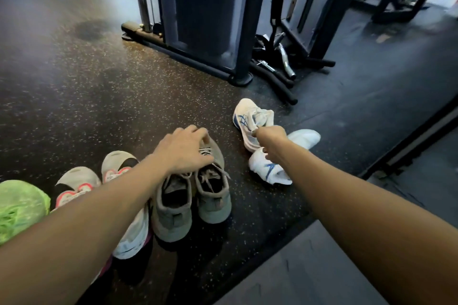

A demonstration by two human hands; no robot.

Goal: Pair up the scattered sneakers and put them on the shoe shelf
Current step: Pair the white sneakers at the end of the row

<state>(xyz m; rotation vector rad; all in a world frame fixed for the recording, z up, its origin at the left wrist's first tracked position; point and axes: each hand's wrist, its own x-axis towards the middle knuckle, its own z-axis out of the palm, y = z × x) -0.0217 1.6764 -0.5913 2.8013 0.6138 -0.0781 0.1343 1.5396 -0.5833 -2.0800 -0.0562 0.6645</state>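
Left hand (184,150): fingers curled, resting on laces of 2 grey knit sneakers (193,195).
Right hand (270,141): pinching white blue-striped mesh sneaker (249,119) by its tongue.
Handling: light, soft; grip collars.

Two bare forearms come in from the near edge, one at the near left and one at the near right, each narrowing toward its hand farther in. Neither arm shows a sleeve or cuff anywhere along its visible length. The left hand (183,148) wears no glove, ring, watch or band. The right hand (271,142) seems equally unadorned, though its wrist is slightly blurred, so a thin band cannot be ruled out.
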